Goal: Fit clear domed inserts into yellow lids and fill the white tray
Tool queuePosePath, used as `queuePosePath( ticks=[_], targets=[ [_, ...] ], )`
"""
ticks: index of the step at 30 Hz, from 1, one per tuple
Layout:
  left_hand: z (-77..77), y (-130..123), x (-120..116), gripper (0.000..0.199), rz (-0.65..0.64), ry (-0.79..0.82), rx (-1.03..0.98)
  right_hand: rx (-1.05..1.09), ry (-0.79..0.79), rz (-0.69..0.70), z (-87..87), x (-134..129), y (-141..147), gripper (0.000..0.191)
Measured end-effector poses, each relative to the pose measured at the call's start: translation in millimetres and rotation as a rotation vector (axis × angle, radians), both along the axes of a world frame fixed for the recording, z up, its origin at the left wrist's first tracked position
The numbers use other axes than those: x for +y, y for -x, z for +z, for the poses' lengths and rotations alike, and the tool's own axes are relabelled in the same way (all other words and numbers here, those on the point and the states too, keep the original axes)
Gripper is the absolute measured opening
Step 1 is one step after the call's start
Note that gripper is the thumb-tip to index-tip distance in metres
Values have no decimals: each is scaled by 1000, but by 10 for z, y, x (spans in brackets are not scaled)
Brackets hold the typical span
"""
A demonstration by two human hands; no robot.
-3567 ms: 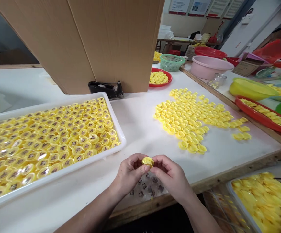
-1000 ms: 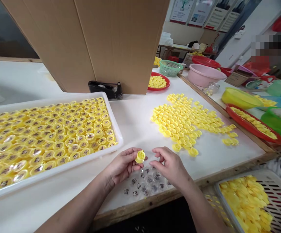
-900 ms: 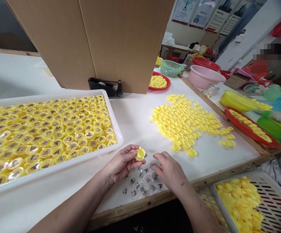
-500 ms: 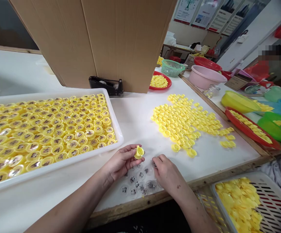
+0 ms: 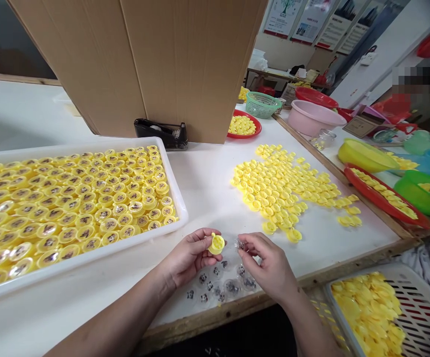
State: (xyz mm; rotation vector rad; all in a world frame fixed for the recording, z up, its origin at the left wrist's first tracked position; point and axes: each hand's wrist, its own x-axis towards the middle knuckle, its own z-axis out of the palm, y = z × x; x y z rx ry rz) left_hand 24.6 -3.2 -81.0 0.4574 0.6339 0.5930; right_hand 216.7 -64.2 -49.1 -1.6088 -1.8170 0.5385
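Between thumb and fingers, my left hand (image 5: 192,255) grips a small round yellow plastic cup (image 5: 217,243), its hollow side facing up. Close to its right, my right hand (image 5: 265,263) pinches a clear plastic disc (image 5: 239,244) with a dark print. Several more clear printed discs (image 5: 233,286) lie on the white table below both hands. On the left stands a white tray (image 5: 180,203) filled with yellow cups (image 5: 84,232) that carry printed clear covers. Loose yellow cups (image 5: 274,181) without prints are spread over the table at the right.
A tall cardboard box (image 5: 185,64) stands at the back, with a black tape dispenser (image 5: 161,133) before it. Behind the loose pieces is a red plate (image 5: 257,130). A wooden edge (image 5: 389,241) borders the table; a white basket (image 5: 415,297) of yellow pieces sits lower right.
My right hand has lifted a clear disc from the table and turned toward my left hand. The left hand has lowered slightly and tilted the yellow cup.
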Motion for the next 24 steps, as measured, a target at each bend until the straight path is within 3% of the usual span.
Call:
queuePosePath(
  ticks=[5,12,24],
  targets=[
    [10,5,-8,26,-8,6,2,-5,-9,1,-48,16,7,23],
    [37,-9,-44,28,12,-6,-35,168,-10,43,119,-36,128,23],
    [49,-34,-126,30,-23,-75,-71,10,-121,149,163,-28,290,33]
  ],
)
